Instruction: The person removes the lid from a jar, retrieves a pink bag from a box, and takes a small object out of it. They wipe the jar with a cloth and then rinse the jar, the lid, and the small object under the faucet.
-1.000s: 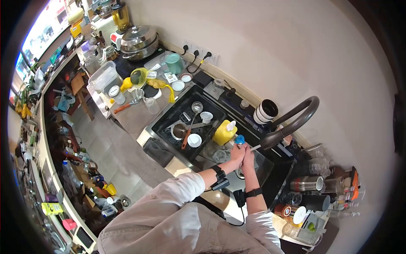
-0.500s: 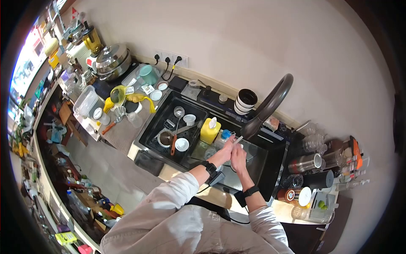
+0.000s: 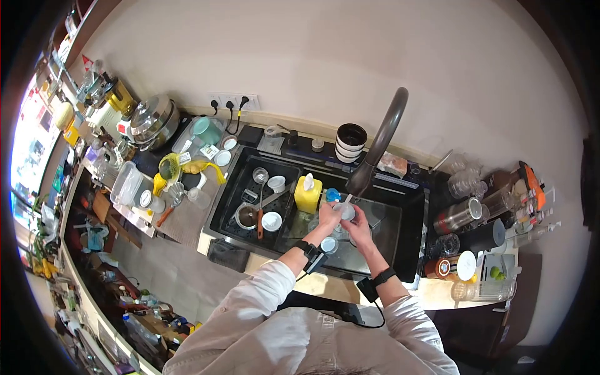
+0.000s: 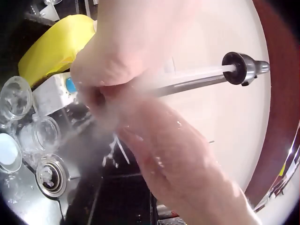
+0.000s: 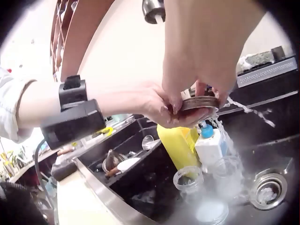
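Both hands meet over the sink under the faucet's nozzle (image 5: 152,9). Between them is a small round metal-rimmed lid (image 5: 199,103), seen as a pale disc (image 3: 347,212) in the head view. My right hand (image 5: 197,96) pinches its rim from above. My left hand (image 5: 176,115) cups it from below and from the side. Water runs from the nozzle (image 4: 241,68) onto the hands and sprays off. In the left wrist view my left hand (image 4: 101,89) and right hand (image 4: 154,150) are blurred by spray, and the lid is hidden.
A yellow soap bottle (image 3: 307,194) and a blue-capped bottle (image 3: 332,195) stand just left of the hands. Glass jars (image 5: 190,180) and a drain (image 5: 267,190) lie below in the black sink (image 3: 412,250). The left basin holds dishes. Cups and jars crowd the right counter (image 3: 475,250).
The head view has swung, so the sink sits more central. The hands stay together under the faucet, slightly lower, and the round lid now shows between them.
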A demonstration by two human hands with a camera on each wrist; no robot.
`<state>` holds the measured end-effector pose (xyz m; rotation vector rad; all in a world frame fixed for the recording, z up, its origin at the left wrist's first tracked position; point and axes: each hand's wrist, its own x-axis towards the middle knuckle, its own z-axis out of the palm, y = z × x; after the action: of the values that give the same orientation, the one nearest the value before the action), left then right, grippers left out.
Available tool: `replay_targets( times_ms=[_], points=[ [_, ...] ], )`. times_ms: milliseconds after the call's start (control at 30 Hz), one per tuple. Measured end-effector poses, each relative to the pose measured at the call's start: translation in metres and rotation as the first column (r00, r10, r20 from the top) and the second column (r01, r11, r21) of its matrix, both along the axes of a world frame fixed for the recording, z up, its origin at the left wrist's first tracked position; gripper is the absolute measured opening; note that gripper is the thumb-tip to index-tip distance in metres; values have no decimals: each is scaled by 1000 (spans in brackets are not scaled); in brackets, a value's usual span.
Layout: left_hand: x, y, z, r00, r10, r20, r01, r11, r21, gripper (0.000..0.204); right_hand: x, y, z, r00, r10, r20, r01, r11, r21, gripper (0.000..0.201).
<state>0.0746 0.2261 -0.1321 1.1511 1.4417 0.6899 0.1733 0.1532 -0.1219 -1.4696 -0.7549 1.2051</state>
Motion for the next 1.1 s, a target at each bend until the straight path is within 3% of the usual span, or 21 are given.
replay_targets(
  times_ms=[33, 133, 233, 333, 433, 533, 567, 667, 767, 800, 833, 933, 967, 1067, 1100],
  points=[
    [1, -2, 12, 1000, -14, -13, 14, 1000, 6, 38, 3, 1, -7, 944, -112, -309, 102, 994, -49, 40],
    [5, -5, -4, 996, -81, 37, 76, 989, 130, 39, 12, 11, -29, 934, -62, -351, 32, 995, -91, 35],
    [11, -5, -33, 962, -51, -267, 125, 955, 269, 40, 2, 18, -22, 975, -102, -197, 61, 977, -202, 31],
    [4, 16, -80, 990, -137, -8, 137, 984, 111, 46, -9, 23, -23, 988, -101, -116, 90, 991, -100, 29],
    [-4, 30, -70, 929, 65, 365, 84, 923, -376, 50, -27, 19, -18, 997, 16, 76, -22, 997, 69, 35],
    [-5, 15, -20, 786, 284, 549, 40, 863, -504, 44, -42, 15, 0, 915, 85, 393, -94, 996, 4, 46],
    [-1, 14, -22, 807, 220, 549, 51, 899, -435, 41, -48, 20, -16, 885, -58, 462, -40, 979, 199, 50],
    [-2, 8, -21, 670, 213, 711, 209, 865, -456, 41, -35, 26, -13, 813, 52, 580, -64, 998, 0, 47],
    [-4, -2, 17, 611, 192, 768, 258, 869, -422, 35, -27, 30, -9, 699, 31, 715, -33, 999, -11, 43],
    [-3, 0, 17, 616, 210, 759, 239, 869, -434, 35, -23, 30, -9, 655, 23, 756, -21, 1000, -12, 42],
    [-1, 0, 14, 621, 229, 750, 218, 868, -446, 35, -18, 34, -19, 608, -77, 790, -25, 993, 116, 37],
    [7, 0, -13, 641, 329, 694, 108, 856, -505, 34, 0, 40, -33, 719, -56, 693, -52, 990, 134, 32],
    [9, 0, -26, 647, 367, 668, 63, 847, -527, 33, 0, 39, -32, 705, -107, 701, -20, 985, 171, 27],
    [13, -9, -6, 858, 304, 415, -63, 863, -501, 30, -4, 45, -42, 661, -92, 745, 50, 996, 79, 25],
    [14, -8, -19, 839, 333, 429, -103, 873, -476, 30, -8, 44, -38, 624, -79, 777, 18, 996, 87, 20]
  ],
)
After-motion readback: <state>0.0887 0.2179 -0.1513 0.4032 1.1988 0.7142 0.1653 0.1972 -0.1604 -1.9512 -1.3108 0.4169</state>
